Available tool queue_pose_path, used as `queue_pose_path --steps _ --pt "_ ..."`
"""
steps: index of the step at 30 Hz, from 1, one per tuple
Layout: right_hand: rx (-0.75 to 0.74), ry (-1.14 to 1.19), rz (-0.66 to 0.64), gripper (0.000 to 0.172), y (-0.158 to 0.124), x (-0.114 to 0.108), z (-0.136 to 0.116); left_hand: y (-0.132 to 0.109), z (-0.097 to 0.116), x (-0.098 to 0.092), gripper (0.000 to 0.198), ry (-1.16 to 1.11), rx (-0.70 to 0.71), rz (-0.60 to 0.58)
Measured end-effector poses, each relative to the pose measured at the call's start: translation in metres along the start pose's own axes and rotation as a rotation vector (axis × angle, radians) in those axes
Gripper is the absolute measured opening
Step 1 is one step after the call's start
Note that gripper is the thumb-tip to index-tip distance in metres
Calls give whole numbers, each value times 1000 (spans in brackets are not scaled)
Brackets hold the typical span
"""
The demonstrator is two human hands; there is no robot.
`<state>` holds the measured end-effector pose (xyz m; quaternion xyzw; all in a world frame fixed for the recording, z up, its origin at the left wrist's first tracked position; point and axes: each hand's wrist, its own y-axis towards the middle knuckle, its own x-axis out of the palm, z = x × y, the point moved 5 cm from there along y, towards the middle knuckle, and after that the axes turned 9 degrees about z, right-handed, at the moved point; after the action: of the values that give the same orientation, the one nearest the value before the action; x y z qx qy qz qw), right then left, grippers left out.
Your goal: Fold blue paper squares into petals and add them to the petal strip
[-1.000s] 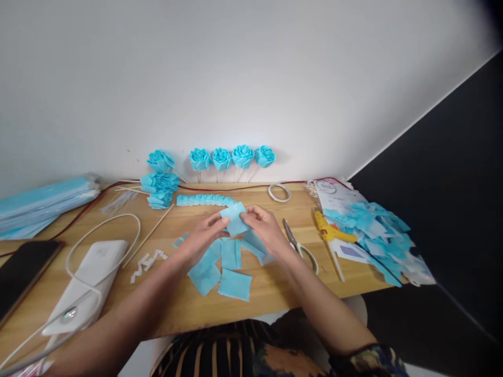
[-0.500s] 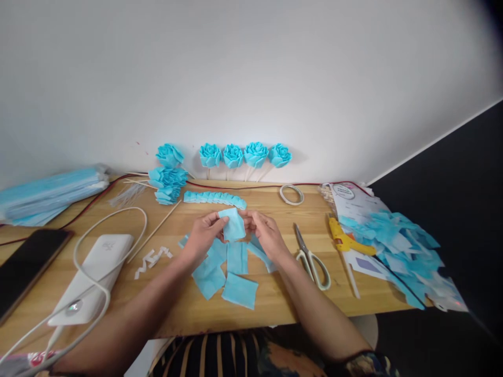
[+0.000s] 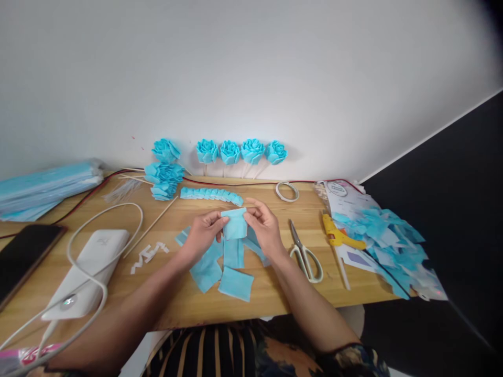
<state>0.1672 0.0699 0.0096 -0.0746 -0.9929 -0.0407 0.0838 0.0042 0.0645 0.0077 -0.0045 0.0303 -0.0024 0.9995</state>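
A small light-blue fabric piece (image 3: 235, 225) is stretched between my two hands above the table, with a narrow fold along its top edge. My left hand (image 3: 204, 230) pinches its left side between thumb and fingers. At the upper right corner, my right hand (image 3: 264, 225) pinches the same piece. Several more blue pieces lie below, among them a flat square (image 3: 236, 284) and a strip (image 3: 233, 253). Behind my hands runs a row of overlapping folded blue petals (image 3: 212, 195).
Blue fabric roses (image 3: 252, 151) on sticks lean against the wall. To the right lie scissors (image 3: 304, 254), a tape roll (image 3: 287, 192), a yellow glue gun (image 3: 341, 235) and heaped blue scraps (image 3: 387, 243). On the left are a white power bank (image 3: 88, 272), a cable and a phone (image 3: 27, 256).
My right hand has come round to grip the upper right corner of the fabric piece. Its top edge now shows a straight fold. The view has shifted slightly.
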Motion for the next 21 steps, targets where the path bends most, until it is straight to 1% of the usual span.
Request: queue_pose_path --steps 4,9,13,17,21 --pt "-15 6 -4 37 0 -1 0 -2 -2 2 39 -48 -36 -43" --pt "-13 -23 -16 37 -1 -1 -1 0 -8 1 42 -171 -63 -19" --pt "2 -55 -44 37 -4 2 -1 0 -8 3 36 -133 -93 -17" --pt "27 -45 -65 34 -6 4 -2 -1 -4 2 36 -116 -117 19" --pt "65 -54 -131 37 -9 7 -2 -1 -3 -1 37 -119 -114 51"
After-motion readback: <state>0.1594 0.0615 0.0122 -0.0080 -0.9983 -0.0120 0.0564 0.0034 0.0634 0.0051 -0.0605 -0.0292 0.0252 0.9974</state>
